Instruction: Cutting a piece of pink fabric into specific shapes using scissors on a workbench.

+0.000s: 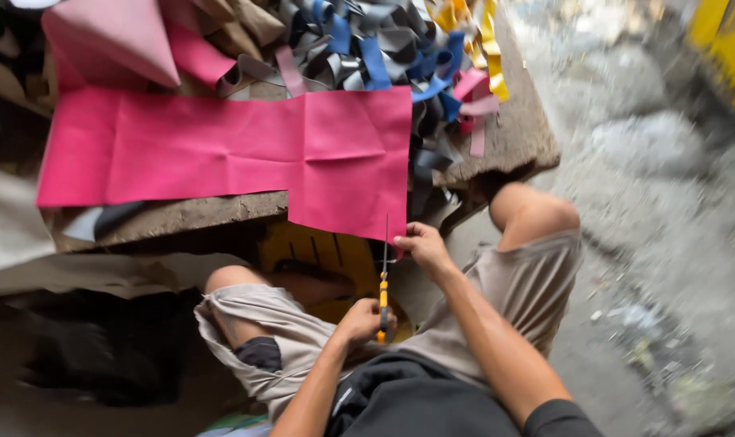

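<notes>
One pink sheet lies flat on the worn counter, its lower flap overhanging the edge. The right hand pinches that flap's bottom corner; the left hand is closed round an orange-handled blade pointing up at it. Grey, blue and yellow strips pile behind.

Worn wooden workbench; rough grey concrete floor; daylight from right.

left hand fisted, right hand pinching
</notes>
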